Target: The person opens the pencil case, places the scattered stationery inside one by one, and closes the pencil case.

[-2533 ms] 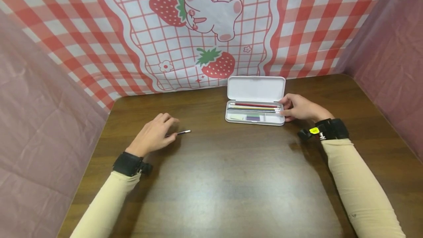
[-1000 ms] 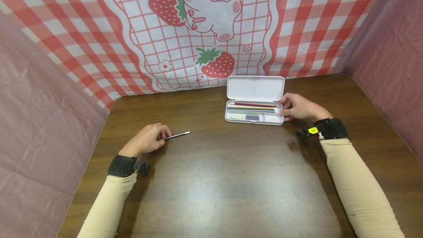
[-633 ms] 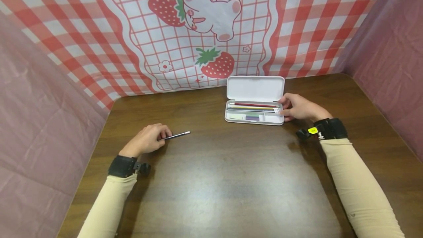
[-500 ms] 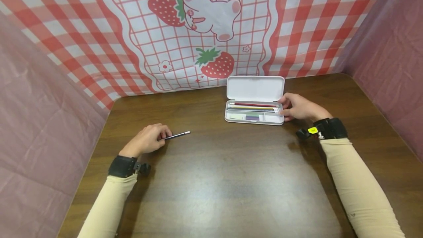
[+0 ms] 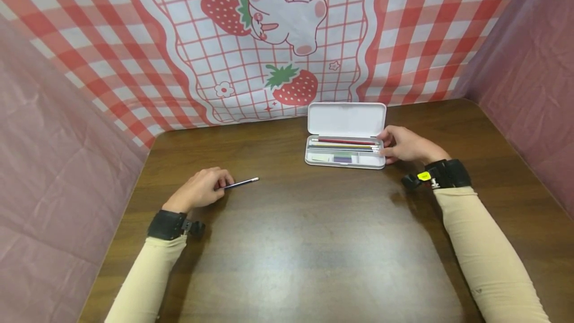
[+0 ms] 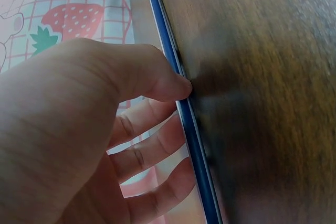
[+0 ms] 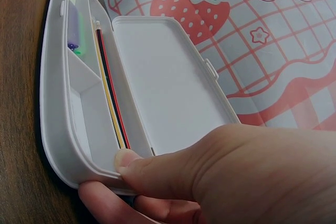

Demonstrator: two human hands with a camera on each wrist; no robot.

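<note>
A dark blue pencil (image 5: 242,183) with a white eraser end lies at the left of the table, and my left hand (image 5: 202,188) pinches it between thumb and fingers. In the left wrist view the thumb presses across the blue pencil (image 6: 191,124), with curled fingers behind it. A white pencil case (image 5: 345,167) stands with its lid up near the back edge. My right hand (image 5: 405,144) grips its right end, thumb over the rim and fingers underneath, as the right wrist view shows. Several pencils (image 5: 345,147) lie in the case's long compartment.
Small purple and green items (image 7: 77,27) sit in the case's front compartment. A red-and-white strawberry cloth (image 5: 287,39) hangs right behind the table (image 5: 278,243). Pink cloth walls (image 5: 49,163) flank both sides.
Since the oldest frame, my left hand has shifted slightly left and down along the pencil and closed on it, baring more of the pencil. The right hand and case have stayed in place.
</note>
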